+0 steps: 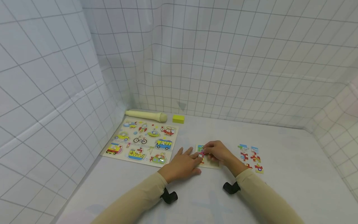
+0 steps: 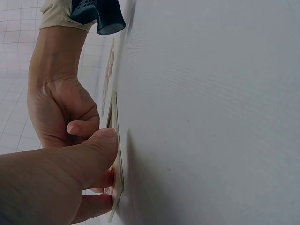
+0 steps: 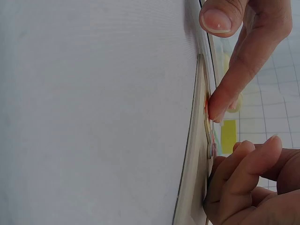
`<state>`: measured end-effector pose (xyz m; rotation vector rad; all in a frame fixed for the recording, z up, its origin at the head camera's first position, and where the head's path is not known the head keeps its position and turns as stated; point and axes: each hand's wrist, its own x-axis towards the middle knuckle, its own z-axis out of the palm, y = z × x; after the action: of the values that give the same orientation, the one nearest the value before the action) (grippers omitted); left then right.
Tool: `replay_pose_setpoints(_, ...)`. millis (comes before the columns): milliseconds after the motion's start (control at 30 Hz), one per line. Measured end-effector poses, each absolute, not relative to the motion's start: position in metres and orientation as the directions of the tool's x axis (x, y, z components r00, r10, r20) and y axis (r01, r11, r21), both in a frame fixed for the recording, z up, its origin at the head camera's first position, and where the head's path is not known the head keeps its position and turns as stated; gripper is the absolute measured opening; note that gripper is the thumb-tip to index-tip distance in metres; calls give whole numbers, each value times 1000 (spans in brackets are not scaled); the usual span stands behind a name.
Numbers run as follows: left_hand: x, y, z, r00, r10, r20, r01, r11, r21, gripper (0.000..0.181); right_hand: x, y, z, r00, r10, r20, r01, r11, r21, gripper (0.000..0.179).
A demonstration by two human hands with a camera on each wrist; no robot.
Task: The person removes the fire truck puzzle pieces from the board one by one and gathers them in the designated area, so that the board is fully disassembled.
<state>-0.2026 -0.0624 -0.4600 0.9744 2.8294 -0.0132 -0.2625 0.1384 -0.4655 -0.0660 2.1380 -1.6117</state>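
Both hands work at a small jigsaw tray (image 1: 209, 165) with a pale wooden border, lying on the white table. Its left part holds colourful jigsaw pieces (image 1: 201, 155); bare wood shows at the lower right. My left hand (image 1: 182, 165) lies palm down with fingers extended, the fingertips on the tray's left side and the pieces there. From the right, my right hand (image 1: 219, 151) pinches a jigsaw piece at the tray's upper part, with thumb and index finger low over it. Its fingers hide most of that piece. In the right wrist view, a left fingertip (image 3: 216, 112) presses the tray's top.
Loose jigsaw pieces (image 1: 255, 158) lie in two columns right of the tray, partly behind the right forearm. At the left is a large vehicle peg puzzle (image 1: 149, 146). Behind it lie a pale yellow stick (image 1: 144, 115) with a rounded end and a yellow block (image 1: 178, 119). Grid-patterned curtains (image 1: 223, 62) enclose the table.
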Motion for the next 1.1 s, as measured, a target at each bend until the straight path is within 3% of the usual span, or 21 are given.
replay_pose_setpoints(700,-202,-62,-456,-779,606,-161,606,794,51,60,-268,135,-468,-930,-227,-290,213,309,-927,14)
replay_pose_setpoints(1100,-204,-61,-460,-779,609,-148,610,791,46,56,-272,181,-460,-943,-156,-293,233,320,-918,22)
